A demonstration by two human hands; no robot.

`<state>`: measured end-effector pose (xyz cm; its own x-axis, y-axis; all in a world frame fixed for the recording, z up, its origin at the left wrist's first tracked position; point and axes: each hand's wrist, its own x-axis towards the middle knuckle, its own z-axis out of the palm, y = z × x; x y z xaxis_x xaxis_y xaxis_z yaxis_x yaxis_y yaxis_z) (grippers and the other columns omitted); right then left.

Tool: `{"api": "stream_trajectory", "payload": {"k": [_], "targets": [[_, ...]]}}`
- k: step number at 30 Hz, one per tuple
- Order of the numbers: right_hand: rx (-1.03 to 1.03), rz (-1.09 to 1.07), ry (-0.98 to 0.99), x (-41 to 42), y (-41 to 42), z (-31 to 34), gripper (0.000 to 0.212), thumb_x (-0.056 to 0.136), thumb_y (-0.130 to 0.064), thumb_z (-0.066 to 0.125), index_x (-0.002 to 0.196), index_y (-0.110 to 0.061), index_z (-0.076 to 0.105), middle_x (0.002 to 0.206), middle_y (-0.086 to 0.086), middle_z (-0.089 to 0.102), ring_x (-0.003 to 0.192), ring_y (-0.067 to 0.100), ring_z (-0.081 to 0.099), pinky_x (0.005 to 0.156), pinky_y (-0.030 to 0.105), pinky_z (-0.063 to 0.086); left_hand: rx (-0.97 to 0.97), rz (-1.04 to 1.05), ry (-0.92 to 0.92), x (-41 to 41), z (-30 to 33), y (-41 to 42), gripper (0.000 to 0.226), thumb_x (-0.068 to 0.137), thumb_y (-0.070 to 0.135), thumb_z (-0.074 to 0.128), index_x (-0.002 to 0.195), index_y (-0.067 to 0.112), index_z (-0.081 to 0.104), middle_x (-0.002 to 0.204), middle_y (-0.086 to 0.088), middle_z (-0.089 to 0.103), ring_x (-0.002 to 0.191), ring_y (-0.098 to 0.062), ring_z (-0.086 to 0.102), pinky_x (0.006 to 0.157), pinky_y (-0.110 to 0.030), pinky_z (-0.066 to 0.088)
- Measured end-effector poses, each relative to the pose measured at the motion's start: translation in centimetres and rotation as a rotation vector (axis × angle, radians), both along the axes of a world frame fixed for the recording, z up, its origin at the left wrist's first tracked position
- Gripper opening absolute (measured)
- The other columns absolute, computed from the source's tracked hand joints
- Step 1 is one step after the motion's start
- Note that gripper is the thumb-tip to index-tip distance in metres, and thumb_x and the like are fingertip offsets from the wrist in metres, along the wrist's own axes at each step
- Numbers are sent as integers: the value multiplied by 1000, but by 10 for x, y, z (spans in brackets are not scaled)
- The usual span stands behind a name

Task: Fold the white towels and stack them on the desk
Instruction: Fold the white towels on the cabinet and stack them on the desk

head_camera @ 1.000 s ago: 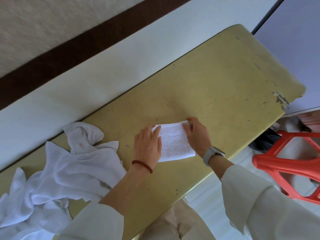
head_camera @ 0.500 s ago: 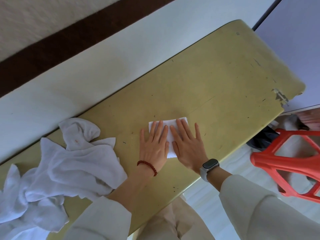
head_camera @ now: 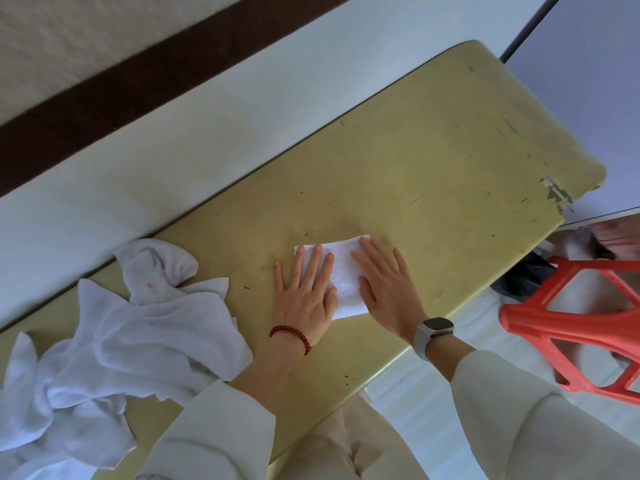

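Note:
A small folded white towel (head_camera: 344, 282) lies flat in the middle of the yellow desk (head_camera: 433, 161). My left hand (head_camera: 306, 296), with a red bead bracelet at the wrist, presses flat on the towel's left part with straight fingers. My right hand (head_camera: 389, 289), with a watch at the wrist, presses flat on its right part. A narrow strip of towel shows between the two hands. A heap of unfolded white towels (head_camera: 114, 337) lies on the desk's left end, apart from my left hand.
A white wall runs along the desk's far edge. An orange plastic stool (head_camera: 571, 327) stands on the floor past the desk's near right edge. The desk's right corner (head_camera: 557, 195) is chipped.
One second ago my right hand held the towel's right edge. Both hands then came to lie flat on the folded towel and have since spread slightly apart.

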<state>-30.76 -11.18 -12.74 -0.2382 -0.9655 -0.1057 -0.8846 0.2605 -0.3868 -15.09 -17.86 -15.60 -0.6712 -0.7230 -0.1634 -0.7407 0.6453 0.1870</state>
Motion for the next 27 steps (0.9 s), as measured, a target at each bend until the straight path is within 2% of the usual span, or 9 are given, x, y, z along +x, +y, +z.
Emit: {"api": "stream_trajectory", "payload": {"k": [2,5,11,14,16,19,21,24,27], "targets": [[-67,-318,-122,4,2,9,36,90,-21,40,118,-5,54,125,15,53,114,33,49,94,43,40,-5,1,-6,0,-1,0,55,91,39,25,144,21,26,153,0,22,141,-26,14,109,-57,11],[116,-605,-232,8,-6,19,27,90,-25,52,109,-6,57,110,8,58,106,27,48,90,34,36,-19,2,-7,0,-2,0,56,91,39,25,144,20,26,153,0,23,141,-26,15,109,-56,11],[332,-704,-344,13,-31,23,26,87,-35,47,87,-11,58,101,9,58,105,32,51,84,38,40,-18,15,1,0,-1,1,55,91,39,24,143,20,27,152,0,25,140,-26,17,109,-58,18],[376,-725,-355,15,-39,31,27,85,-30,50,102,-8,51,106,8,54,105,29,49,92,42,40,-18,14,15,-1,-1,0,55,91,38,24,143,20,27,151,0,26,140,-26,18,108,-60,19],[354,-762,-442,16,-41,35,24,84,-28,52,99,-11,44,97,4,55,97,27,53,92,45,41,-20,13,17,0,-2,1,56,91,38,25,143,20,25,152,0,25,140,-26,18,109,-59,17],[304,-842,-593,14,-41,35,18,79,-26,56,87,-13,46,74,-3,51,75,22,54,79,42,46,-17,8,13,1,-2,1,56,91,38,24,144,20,22,153,0,23,141,-26,17,110,-58,13],[296,-849,-651,13,-42,39,21,76,-20,57,63,-15,41,57,-3,39,55,19,40,59,33,38,-22,9,11,0,-1,0,56,91,38,24,144,20,23,152,-1,23,140,-26,17,109,-56,12],[305,-874,-768,11,-44,41,36,79,-12,57,52,-15,33,53,0,32,52,18,32,51,27,27,-33,20,21,-1,0,0,55,91,38,25,143,20,26,151,-1,26,139,-26,20,108,-55,13],[279,-836,-763,11,-43,42,29,78,-12,56,56,-14,37,57,1,36,56,18,35,54,27,29,-28,32,21,-1,-1,1,55,90,38,26,143,21,24,151,-1,28,139,-25,21,108,-57,17]]}}
